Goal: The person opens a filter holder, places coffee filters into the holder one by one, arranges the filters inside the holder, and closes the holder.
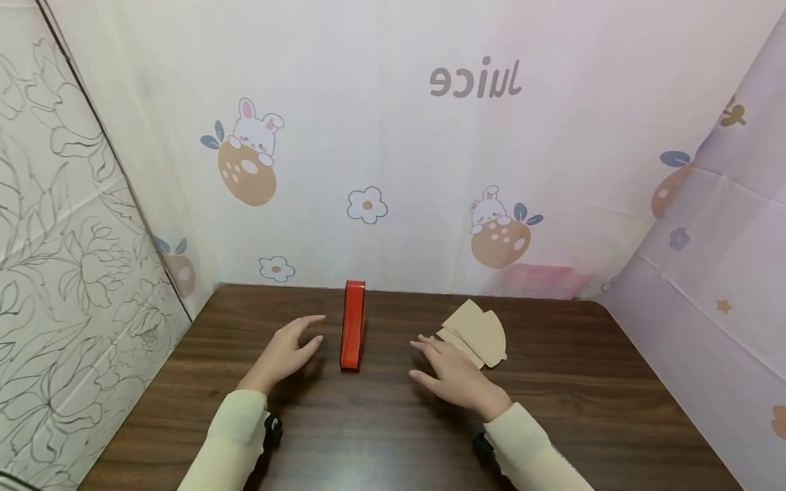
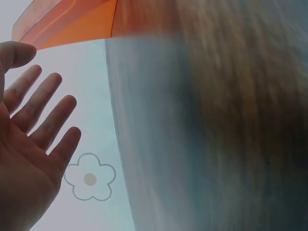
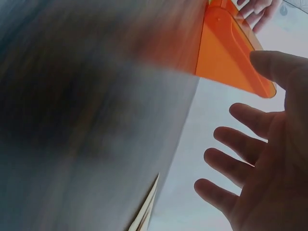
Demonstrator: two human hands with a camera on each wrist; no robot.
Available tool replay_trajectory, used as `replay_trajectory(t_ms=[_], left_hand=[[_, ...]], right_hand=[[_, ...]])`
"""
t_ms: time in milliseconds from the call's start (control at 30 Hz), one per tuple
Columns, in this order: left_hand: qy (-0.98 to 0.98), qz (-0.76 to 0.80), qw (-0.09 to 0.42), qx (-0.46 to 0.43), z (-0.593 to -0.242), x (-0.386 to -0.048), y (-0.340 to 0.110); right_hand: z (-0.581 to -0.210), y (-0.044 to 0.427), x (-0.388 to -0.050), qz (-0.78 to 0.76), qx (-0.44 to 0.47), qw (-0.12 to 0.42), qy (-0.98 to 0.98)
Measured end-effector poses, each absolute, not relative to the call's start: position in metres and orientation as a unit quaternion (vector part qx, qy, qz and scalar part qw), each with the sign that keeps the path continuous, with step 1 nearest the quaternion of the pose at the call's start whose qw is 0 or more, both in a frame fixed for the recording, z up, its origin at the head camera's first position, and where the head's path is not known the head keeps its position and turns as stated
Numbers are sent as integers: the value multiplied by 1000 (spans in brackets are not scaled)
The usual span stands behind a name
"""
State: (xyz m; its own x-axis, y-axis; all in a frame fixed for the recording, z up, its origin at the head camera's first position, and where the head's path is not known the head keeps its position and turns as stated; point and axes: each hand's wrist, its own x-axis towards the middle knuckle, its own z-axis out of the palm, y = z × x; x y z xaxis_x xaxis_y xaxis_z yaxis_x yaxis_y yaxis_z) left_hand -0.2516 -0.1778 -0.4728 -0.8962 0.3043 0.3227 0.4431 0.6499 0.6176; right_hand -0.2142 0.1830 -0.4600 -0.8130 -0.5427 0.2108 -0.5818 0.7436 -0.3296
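A narrow red-orange case [image 1: 353, 326] stands on edge on the wooden table, between the two hands. The wrist views show its flat orange side [image 2: 84, 24] and the opposite side [image 3: 219, 60]. My left hand [image 1: 284, 356] is held just left of it, fingers spread, touching nothing. To its right, my right hand [image 1: 457, 376] hovers with fingers extended and the palm turned inward, holding nothing. Behind and partly under the right hand's outline in the head view lie flat beige pieces [image 1: 482, 334], overlapping one another. Their thin edges [image 3: 144, 209] appear at the bottom of the right wrist view.
The dark brown wooden table [image 1: 368, 436] ends against a printed cloth backdrop [image 1: 393, 136] with rabbits, fruit and flowers. Another patterned cloth [image 1: 80, 307] hangs at the left, and a pale one [image 1: 724, 273] at the right.
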Motion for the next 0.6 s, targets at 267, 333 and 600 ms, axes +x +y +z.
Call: replay_trajectory(t_ms=[267, 333, 600], left_hand=[[-892, -396, 82, -200, -474, -263, -174], [-888, -406, 78, -201, -474, -266, -173], [-875, -436, 62, -201, -470, -273, -171]], right_hand=[[-461, 160, -218, 220, 304, 20, -927], [-461, 156, -219, 221, 300, 12, -928], [-463, 143, -224, 225, 299, 1, -927]])
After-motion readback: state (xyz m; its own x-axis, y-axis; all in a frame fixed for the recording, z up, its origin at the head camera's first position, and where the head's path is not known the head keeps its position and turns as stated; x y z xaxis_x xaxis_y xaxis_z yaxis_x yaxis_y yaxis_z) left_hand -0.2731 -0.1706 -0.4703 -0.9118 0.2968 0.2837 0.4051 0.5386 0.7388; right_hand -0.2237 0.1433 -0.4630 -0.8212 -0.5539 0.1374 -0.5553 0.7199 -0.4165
